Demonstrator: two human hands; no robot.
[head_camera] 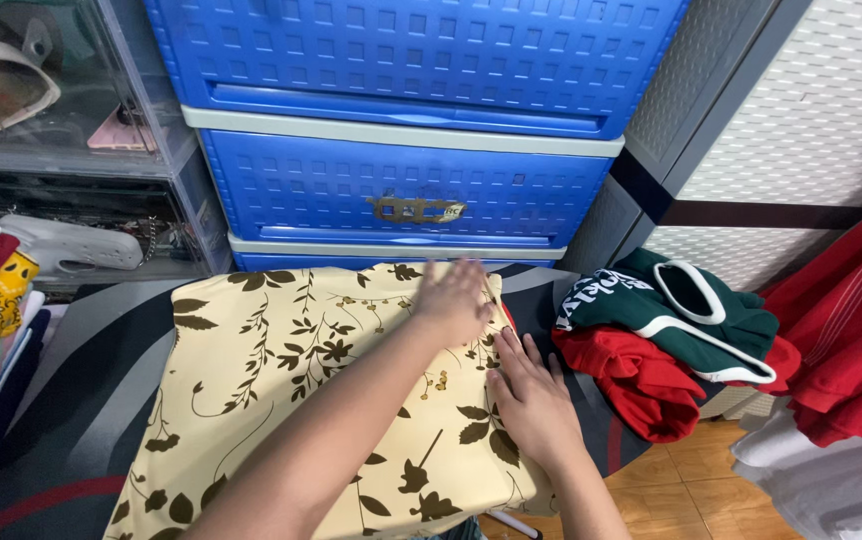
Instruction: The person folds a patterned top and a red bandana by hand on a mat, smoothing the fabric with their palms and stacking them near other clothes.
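smoothing cloth [281, 400] | left hand [454, 300] flat, open, gripping nothing | right hand [531, 400] open, pinning edge | keep palms flat, pressing outward

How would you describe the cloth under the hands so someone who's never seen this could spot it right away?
Start at the blue plastic drawer unit; just in front of it lies a dark striped surface. The cream cloth is spread flat there, under the left hand and right hand. Its brown leaf and vine print sets it apart from the plain green and red garments heaped beside it.
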